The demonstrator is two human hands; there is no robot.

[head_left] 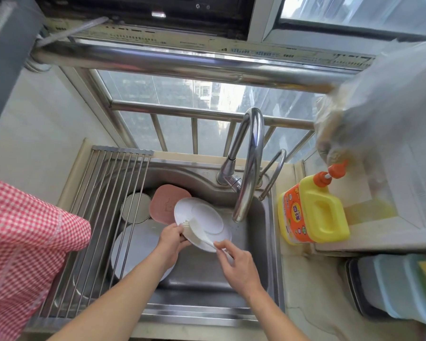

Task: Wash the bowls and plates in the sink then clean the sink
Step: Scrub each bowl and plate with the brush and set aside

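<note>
Over the steel sink (263,242), my left hand (174,236) grips the left edge of a small white plate (207,217) and holds it tilted. My right hand (239,264) grips the handle of a white dish brush (194,233), whose head lies against the plate's face. A pink plate (165,203) leans at the back of the basin. Beside it sits a grey-rimmed bowl (135,207). A large white plate (138,249) lies low on the left, partly under the rack.
A roll-up steel rack (96,217) covers the sink's left part. The chrome faucet (250,163) arches over the basin. A yellow detergent bottle (315,212) stands on the right counter. A red checked cloth (22,242) hangs at left, stacked containers (399,286) at right.
</note>
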